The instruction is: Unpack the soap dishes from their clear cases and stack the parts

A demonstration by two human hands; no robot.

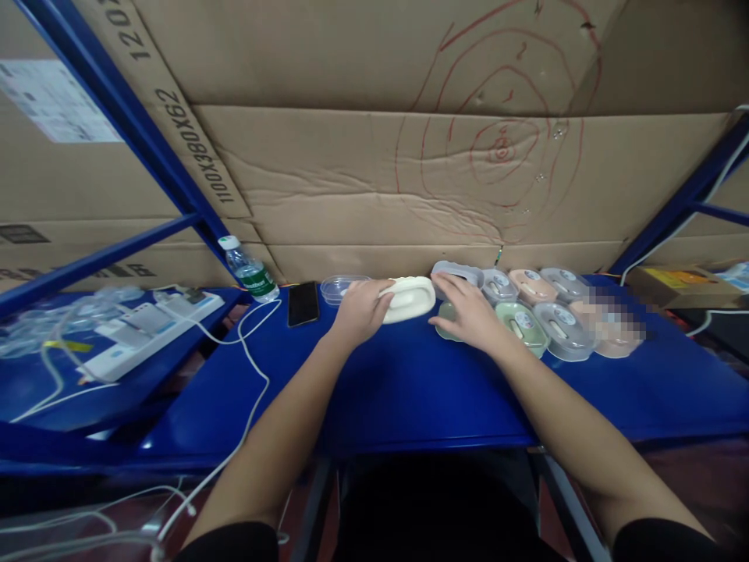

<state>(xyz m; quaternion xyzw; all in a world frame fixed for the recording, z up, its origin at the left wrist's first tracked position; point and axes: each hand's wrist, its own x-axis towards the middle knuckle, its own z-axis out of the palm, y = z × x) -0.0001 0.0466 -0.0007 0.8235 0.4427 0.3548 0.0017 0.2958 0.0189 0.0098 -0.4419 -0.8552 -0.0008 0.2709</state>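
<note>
My left hand [366, 308] is closed on the left end of a cream oval plastic dish [413, 297] with a raised rim. My right hand [466, 311] is open just right of the dish, thumb and fingers apart. Behind its fingertips is a grey plastic container [468, 272]; a green one [448, 321] lies partly hidden below the hand. I cannot tell whether the fingers touch either container. Beyond my left hand sits a clear plastic lid or tray [339, 287], partly covered by the hand.
Several lidded oval boxes [566, 328] in grey, green and peach stand in rows at right. On the left are a phone [303, 304], a water bottle [250, 271], a white cable [257, 367] and a power strip [152, 332]. Cardboard [328, 172] rises behind the blue table [421, 398].
</note>
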